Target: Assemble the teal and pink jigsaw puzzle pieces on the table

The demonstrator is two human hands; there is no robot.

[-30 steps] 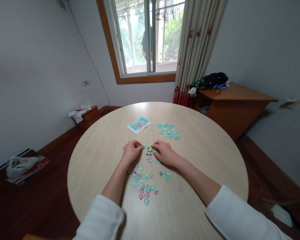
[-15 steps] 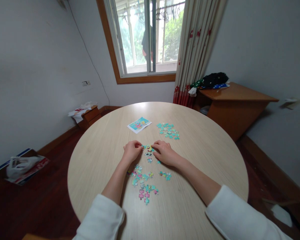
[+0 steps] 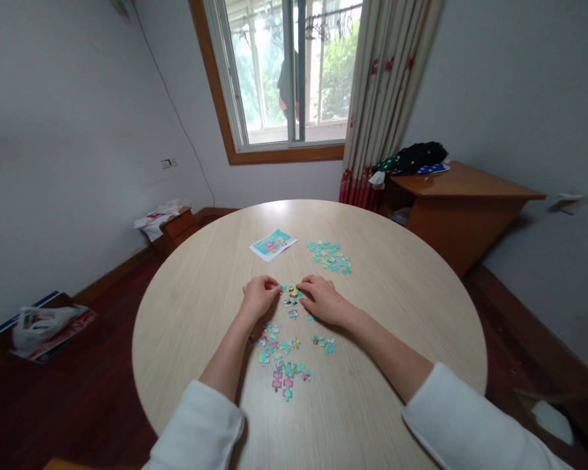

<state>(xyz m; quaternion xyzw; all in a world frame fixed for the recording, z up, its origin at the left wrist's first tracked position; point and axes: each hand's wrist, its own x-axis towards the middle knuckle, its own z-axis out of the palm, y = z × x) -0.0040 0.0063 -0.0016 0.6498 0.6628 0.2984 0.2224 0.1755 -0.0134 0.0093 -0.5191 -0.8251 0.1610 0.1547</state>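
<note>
A small cluster of jigsaw puzzle pieces [image 3: 292,291], showing a yellow cartoon figure, lies on the table between my hands. My left hand [image 3: 261,290] pinches a small turquoise puzzle piece at the cluster's left edge; the fingers partly cover it. From the right, my right hand [image 3: 321,297] grips the cluster's edge with curled fingers, its thumb lower down. Just below sits a loose puzzle piece [image 3: 293,314]. Nearer me are a spread of pink and turquoise pieces [image 3: 288,369] and a joined strip of pieces [image 3: 324,343].
The round wooden table [image 3: 372,391] carries a printed reference picture [image 3: 273,244] and a pile of turquoise pieces [image 3: 329,255] beyond my hands. A brown desk [image 3: 465,186] with cloths stands at right, beside a curtain [image 3: 392,78]. A plastic bag [image 3: 42,326] rests on the left.
Hardly anything differs. Both hands stay at the cluster, with only a very slight shift of the fingers and of the pieces between them.
</note>
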